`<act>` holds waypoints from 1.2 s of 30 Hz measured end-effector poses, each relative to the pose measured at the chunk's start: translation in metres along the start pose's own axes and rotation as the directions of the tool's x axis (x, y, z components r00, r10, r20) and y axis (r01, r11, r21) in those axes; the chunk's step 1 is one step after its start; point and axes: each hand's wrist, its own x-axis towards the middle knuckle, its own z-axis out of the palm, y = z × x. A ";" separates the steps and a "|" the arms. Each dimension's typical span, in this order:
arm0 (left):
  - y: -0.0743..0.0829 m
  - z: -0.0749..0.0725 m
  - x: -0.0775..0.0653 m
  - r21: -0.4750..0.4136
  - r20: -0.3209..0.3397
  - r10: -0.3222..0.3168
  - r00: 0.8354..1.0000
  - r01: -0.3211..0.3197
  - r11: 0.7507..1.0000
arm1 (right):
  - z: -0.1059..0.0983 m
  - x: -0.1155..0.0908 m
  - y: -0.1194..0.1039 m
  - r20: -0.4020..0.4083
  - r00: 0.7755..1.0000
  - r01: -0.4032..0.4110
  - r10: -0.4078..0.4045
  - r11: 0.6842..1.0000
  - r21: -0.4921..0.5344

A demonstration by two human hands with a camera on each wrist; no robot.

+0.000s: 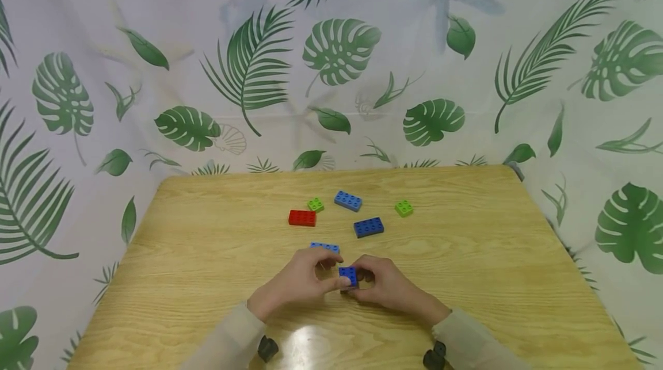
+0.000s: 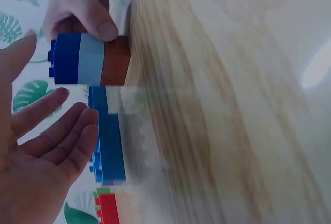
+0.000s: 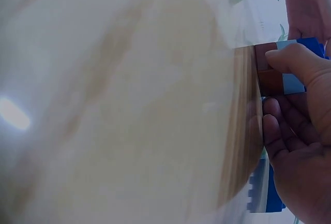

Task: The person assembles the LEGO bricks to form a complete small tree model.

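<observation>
A leaf-printed fabric backdrop hangs behind and to both sides, enclosing the wood-grain surface, which looks shiny near the front. Sideways force on that gloss could make whatever stands there skid. The hands are close together over the surface's near part: the right hand pinches the toy-brick stack, while the left hand lies loosely spread beside it, thumb just by the top brick. The stack stands between them, dark blue over pale blue over brownish red — taller than wide, so a one-sided press might tip it or pry a layer loose. Whether its base rests on the surface is hard to tell. The light-blue brick, partly hidden beyond the left hand, could be knocked askew by a careless reach. Farther back, the red brick, blue brick and dark-blue brick seem safer; two small green bricks would probably slide most easily if brushed.
</observation>
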 end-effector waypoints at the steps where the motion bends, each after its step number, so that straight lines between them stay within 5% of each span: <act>1: -0.001 -0.003 0.000 -0.001 -0.024 0.004 1.000 -0.004 1.000 | 0.000 0.000 -0.001 0.001 1.000 -0.001 0.001 1.000 -0.003; 9: -0.022 -0.020 0.001 0.016 -0.173 -0.042 0.984 0.045 0.999 | -0.002 0.001 -0.004 0.011 1.000 -0.028 0.028 0.998 -0.056; 16: -0.037 -0.022 0.002 -0.024 -0.160 -0.114 0.980 0.112 0.993 | -0.003 0.001 -0.002 0.023 0.999 -0.044 0.046 0.998 -0.052; 26: -0.055 -0.013 0.006 0.017 -0.152 -0.124 0.981 0.128 0.992 | -0.003 0.002 -0.003 0.032 0.997 -0.069 0.070 0.997 -0.042; 36: -0.056 -0.009 0.014 0.078 -0.131 -0.114 0.985 0.125 0.989 | -0.003 0.002 -0.002 0.031 0.997 -0.071 0.072 0.997 -0.037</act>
